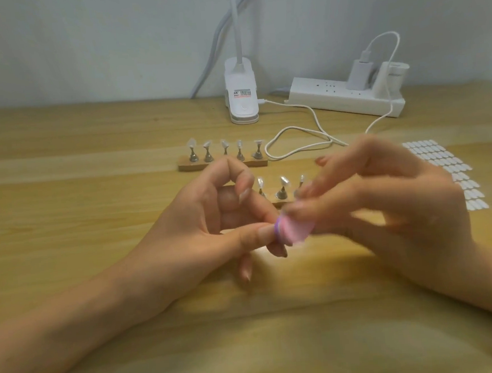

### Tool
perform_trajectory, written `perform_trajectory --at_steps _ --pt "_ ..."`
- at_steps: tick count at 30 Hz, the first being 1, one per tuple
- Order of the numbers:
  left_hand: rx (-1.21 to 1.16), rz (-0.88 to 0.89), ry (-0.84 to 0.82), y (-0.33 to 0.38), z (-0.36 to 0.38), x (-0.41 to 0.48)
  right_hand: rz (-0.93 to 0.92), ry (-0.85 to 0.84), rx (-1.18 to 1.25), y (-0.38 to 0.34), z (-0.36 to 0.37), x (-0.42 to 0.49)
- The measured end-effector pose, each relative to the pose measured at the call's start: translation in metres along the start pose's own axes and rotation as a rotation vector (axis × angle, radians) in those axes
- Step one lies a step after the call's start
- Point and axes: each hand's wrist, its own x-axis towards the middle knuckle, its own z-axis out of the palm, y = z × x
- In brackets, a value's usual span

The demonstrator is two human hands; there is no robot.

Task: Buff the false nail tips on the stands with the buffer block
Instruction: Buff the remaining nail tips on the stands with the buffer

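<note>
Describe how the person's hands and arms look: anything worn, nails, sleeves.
The left forearm and right forearm are bare to the frame's edge: no sleeves, gloves, watch or bracelets show. No rings show on the left hand or the right hand, though the right is motion-blurred. The left hand's fingernails are long with rounded tips; the right's are too blurred to judge.

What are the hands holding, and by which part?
The right hand grips the buffer block by its pink end; left hand pinches at the purple end, what exactly is hidden.
</note>
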Motion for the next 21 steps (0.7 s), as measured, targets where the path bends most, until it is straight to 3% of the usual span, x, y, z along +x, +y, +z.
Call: perform_trajectory --at_steps 8,21 --pt "-0.011 0.008 -0.002 -0.001 -0.001 0.0 -0.049 -0.005 -0.011 0.0 0.001 -0.001" --pt "0.052 0.051 0.141 0.004 0.0 -0.003 0.114 0.099 0.088 0.013 -0.007 -0.006"
